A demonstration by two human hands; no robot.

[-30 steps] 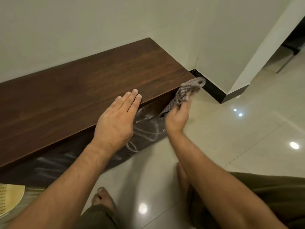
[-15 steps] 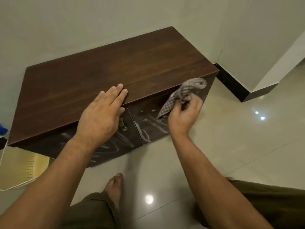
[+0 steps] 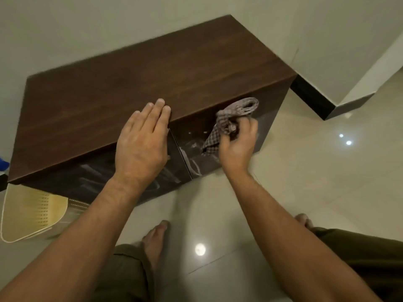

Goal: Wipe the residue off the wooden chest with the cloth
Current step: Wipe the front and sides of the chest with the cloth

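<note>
Against the corner walls, smeared wooden chest [image 3: 152, 68]; right hand's [image 3: 237, 144] grip around cloth [image 3: 231, 123].

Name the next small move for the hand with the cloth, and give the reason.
Probably sweep the cloth down and left across the chest front. The right hand holds it bunched against the upper right door, while white residue streaks show just below; the left hand lies flat on the top.

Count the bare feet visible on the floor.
2. One foot lies on the tiles between the forearms; the other foot, mostly hidden, peeks out beside the right forearm.
</note>
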